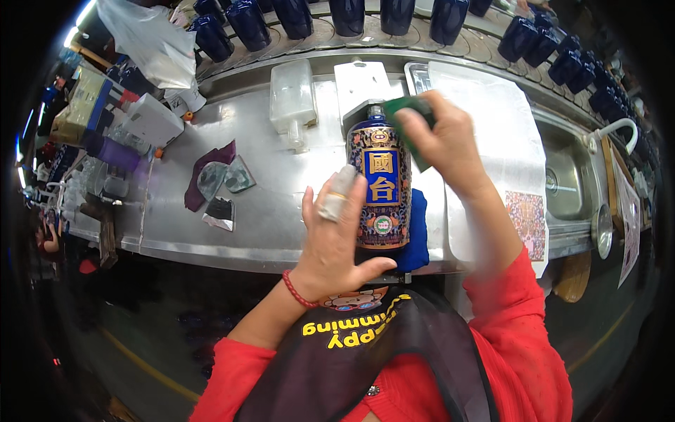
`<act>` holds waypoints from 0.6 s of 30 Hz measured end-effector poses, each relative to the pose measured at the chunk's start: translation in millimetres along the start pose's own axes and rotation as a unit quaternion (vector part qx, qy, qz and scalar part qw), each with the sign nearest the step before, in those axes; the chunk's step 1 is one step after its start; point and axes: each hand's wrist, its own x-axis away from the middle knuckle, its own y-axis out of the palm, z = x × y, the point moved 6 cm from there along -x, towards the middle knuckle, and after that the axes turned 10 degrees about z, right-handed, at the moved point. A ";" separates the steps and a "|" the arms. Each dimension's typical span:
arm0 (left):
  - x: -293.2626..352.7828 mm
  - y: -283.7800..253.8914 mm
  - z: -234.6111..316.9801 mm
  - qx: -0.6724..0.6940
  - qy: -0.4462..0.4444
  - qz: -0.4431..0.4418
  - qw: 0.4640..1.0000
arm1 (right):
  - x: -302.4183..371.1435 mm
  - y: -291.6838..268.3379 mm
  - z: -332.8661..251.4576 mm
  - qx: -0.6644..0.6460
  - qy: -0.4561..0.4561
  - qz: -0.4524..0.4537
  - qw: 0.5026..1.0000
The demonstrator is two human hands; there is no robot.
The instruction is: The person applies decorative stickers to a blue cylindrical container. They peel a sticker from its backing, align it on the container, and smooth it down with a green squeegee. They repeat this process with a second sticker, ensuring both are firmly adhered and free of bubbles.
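A dark blue bottle (384,225) with a patterned label and gold characters lies on the steel bench, its neck toward the far side. My left hand (330,239) is pressed against the bottle's left side, fingers stretched out and thumb spread toward its base. One of its fingers is wrapped in a pale grey cover. My right hand (448,144) grips a flat green piece (402,116) like a scouring pad or sheet, held at the bottle's right shoulder by the neck. Whether it touches the glass, I cannot tell. Blue cloth (418,225) shows beside and under the bottle.
A clear plastic container (292,98) stands at the far side. Cloth and film scraps (214,177) lie at left. White sheets (492,119) cover the right, beside a sink (566,179). Blue bottles (348,15) line a conveyor behind.
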 end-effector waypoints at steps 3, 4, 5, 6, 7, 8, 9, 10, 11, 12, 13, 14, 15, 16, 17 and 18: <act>-1.2 10.4 13.4 -0.078 0.035 0.011 0.996 | 36.6 -15.7 24.8 -0.219 0.156 0.059 0.961; -2.1 14.6 13.4 -0.101 0.054 0.023 0.993 | 46.5 -16.4 29.7 -0.223 0.203 0.052 0.952; -1.7 17.1 8.9 -0.108 0.053 0.016 0.993 | 54.9 -23.1 29.9 -0.216 0.205 0.073 0.952; 0.4 18.1 6.4 -0.108 0.067 0.024 0.992 | 63.3 -27.6 30.1 -0.206 0.217 0.084 0.951; 3.0 17.4 1.5 -0.047 0.065 0.034 0.996 | 69.4 -34.9 27.1 -0.186 0.187 0.106 0.959; 6.6 17.0 -4.9 0.008 0.047 0.034 0.998 | 77.7 -40.7 27.3 -0.151 0.186 0.117 0.964; 10.6 16.4 -12.5 0.054 0.011 0.045 0.997 | 86.3 -42.8 27.8 -0.142 0.185 0.123 0.965; 15.0 20.7 -19.0 0.101 -0.031 0.019 0.994 | 96.5 -43.4 31.8 -0.122 0.216 0.100 0.964; 18.2 21.5 -22.2 0.084 -0.037 0.019 0.996 | 102.8 -37.9 26.8 -0.135 0.164 0.066 0.975; 20.1 20.8 -20.1 0.041 -0.003 0.038 0.998 | 109.6 -34.6 22.4 -0.143 0.115 0.044 0.982; 22.3 19.7 -18.7 0.016 0.014 0.045 0.999 | 117.1 -29.9 22.9 -0.143 0.105 0.015 0.984; 23.5 19.2 -16.4 -0.009 0.032 0.051 0.998 | 124.0 -25.9 23.9 -0.131 0.100 0.006 0.986; 23.6 19.6 -15.4 -0.040 0.042 0.051 0.997 | 128.6 -24.2 22.0 -0.096 0.067 0.001 0.993; 23.3 18.7 -12.2 -0.037 0.060 0.058 0.996 | 132.9 -22.0 17.3 -0.066 0.023 -0.001 0.998; 22.3 18.7 -10.2 -0.040 0.070 0.057 0.995 | 135.4 -20.4 12.3 -0.035 -0.024 -0.002 0.999; 21.7 17.6 -8.3 -0.039 0.081 0.059 0.994 | 138.5 -18.4 8.1 -0.033 -0.045 -0.010 0.998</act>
